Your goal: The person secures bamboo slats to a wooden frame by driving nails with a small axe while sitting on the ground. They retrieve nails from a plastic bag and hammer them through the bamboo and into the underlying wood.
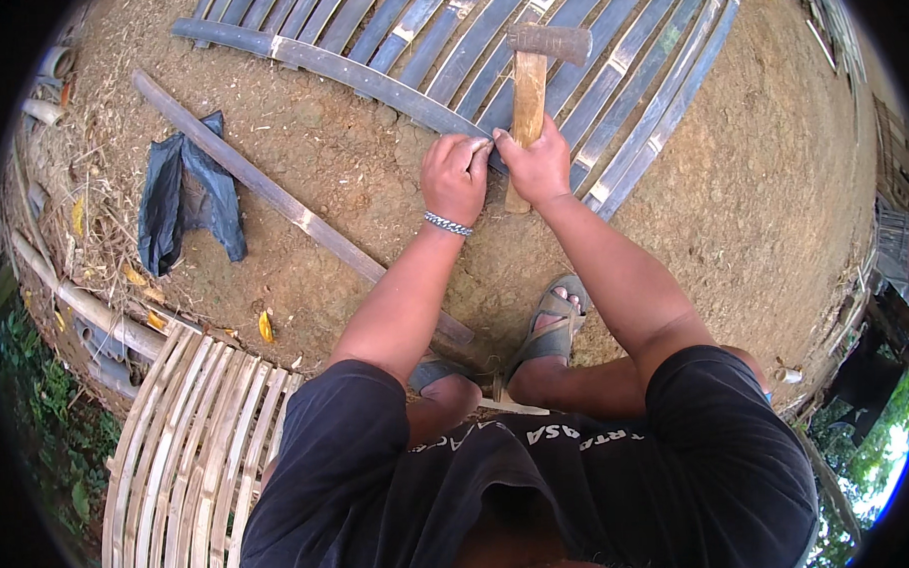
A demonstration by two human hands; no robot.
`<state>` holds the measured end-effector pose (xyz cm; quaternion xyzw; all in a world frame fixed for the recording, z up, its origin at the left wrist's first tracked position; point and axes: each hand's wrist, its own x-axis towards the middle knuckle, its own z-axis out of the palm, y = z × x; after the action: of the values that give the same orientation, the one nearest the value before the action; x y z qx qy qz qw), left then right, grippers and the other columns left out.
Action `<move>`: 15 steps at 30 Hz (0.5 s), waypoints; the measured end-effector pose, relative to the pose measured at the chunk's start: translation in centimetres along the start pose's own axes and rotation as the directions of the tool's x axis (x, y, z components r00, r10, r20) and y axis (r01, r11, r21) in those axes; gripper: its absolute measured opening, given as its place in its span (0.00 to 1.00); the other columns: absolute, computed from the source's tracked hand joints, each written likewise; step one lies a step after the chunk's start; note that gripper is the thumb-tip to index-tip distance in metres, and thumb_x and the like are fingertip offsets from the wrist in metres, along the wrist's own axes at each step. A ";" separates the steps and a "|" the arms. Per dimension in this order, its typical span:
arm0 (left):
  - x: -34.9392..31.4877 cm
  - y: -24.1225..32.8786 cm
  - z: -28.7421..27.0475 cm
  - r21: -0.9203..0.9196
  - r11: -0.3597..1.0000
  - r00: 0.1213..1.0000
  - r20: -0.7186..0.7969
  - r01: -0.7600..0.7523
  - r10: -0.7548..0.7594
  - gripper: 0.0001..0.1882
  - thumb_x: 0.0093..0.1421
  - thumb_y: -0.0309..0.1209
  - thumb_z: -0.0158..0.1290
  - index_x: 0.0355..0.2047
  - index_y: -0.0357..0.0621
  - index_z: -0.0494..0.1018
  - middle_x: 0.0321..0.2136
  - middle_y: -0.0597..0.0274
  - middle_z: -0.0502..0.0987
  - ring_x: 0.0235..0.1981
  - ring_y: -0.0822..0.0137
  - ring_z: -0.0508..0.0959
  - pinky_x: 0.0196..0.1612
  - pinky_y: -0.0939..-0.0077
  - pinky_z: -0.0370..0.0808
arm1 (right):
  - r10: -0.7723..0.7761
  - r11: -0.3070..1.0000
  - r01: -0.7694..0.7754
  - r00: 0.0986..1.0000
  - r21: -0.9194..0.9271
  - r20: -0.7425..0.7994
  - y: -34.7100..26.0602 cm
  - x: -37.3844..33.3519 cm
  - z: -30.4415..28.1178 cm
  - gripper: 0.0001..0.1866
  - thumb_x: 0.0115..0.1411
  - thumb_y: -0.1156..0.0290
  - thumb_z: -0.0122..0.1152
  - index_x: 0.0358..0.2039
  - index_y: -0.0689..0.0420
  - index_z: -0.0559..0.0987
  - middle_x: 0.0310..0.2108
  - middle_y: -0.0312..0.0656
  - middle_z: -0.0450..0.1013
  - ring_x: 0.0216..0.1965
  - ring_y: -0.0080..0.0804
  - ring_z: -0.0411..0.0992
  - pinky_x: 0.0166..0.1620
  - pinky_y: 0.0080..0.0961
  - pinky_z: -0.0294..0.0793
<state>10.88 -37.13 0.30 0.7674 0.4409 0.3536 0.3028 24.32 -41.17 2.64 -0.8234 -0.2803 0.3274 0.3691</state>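
Observation:
My right hand (540,163) is wrapped round the wooden handle of a hatchet (530,96), whose dark metal head points away from me. Beside it, my left hand (454,179) is closed in a pinch at the near corner of a slatted bamboo panel (467,63). Whatever is between those left fingertips is too small to make out. The thumbs of both hands nearly meet over the end of the panel's dark crosspiece (367,79).
A long bamboo strip (272,205) lies slantwise on the dirt, crossing a black plastic bag (162,209). Another slatted bamboo panel (185,454) is at the lower left, near a bamboo pole (95,309). My sandalled foot (551,326) stands below the hands.

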 end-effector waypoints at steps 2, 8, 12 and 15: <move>-0.3 0.2 0.3 -0.061 0.995 0.996 -0.018 0.083 -0.084 0.05 0.55 0.23 0.65 0.33 0.41 0.83 0.32 0.55 0.80 0.35 0.55 0.80 0.38 0.63 0.77 | 0.005 1.000 -0.005 1.000 0.003 0.000 0.6 0.1 0.1 0.21 0.54 0.60 0.72 0.42 0.62 0.78 0.33 0.55 0.80 0.38 0.56 0.80 0.43 0.42 0.78; -0.8 0.0 0.9 -0.098 0.987 0.990 -0.051 0.128 -0.133 0.05 0.55 0.24 0.66 0.33 0.41 0.83 0.32 0.56 0.79 0.34 0.57 0.80 0.38 0.65 0.76 | 0.012 1.000 -0.012 1.000 0.000 0.005 0.1 -0.1 0.2 0.21 0.54 0.61 0.73 0.41 0.62 0.78 0.33 0.55 0.80 0.37 0.56 0.80 0.42 0.42 0.78; -0.8 0.1 1.0 -0.084 0.991 0.992 -0.067 0.105 -0.111 0.05 0.55 0.24 0.65 0.33 0.41 0.83 0.32 0.56 0.79 0.34 0.56 0.79 0.39 0.63 0.75 | 0.023 1.000 -0.023 1.000 0.000 -0.007 0.6 0.1 0.4 0.22 0.54 0.60 0.73 0.40 0.63 0.78 0.32 0.55 0.80 0.37 0.56 0.80 0.42 0.42 0.78; -0.9 -0.4 1.2 -0.038 0.997 0.995 -0.081 0.062 -0.065 0.05 0.55 0.23 0.64 0.33 0.42 0.82 0.33 0.57 0.79 0.35 0.54 0.79 0.39 0.61 0.74 | 0.048 0.999 -0.048 0.999 -0.009 0.005 -0.1 0.1 0.3 0.21 0.56 0.59 0.73 0.39 0.63 0.78 0.32 0.52 0.81 0.36 0.48 0.81 0.40 0.38 0.78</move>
<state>11.39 -37.94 -0.94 0.7324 0.4706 0.3828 0.3092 24.17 -40.97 2.52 -0.8306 -0.2630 0.3372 0.3567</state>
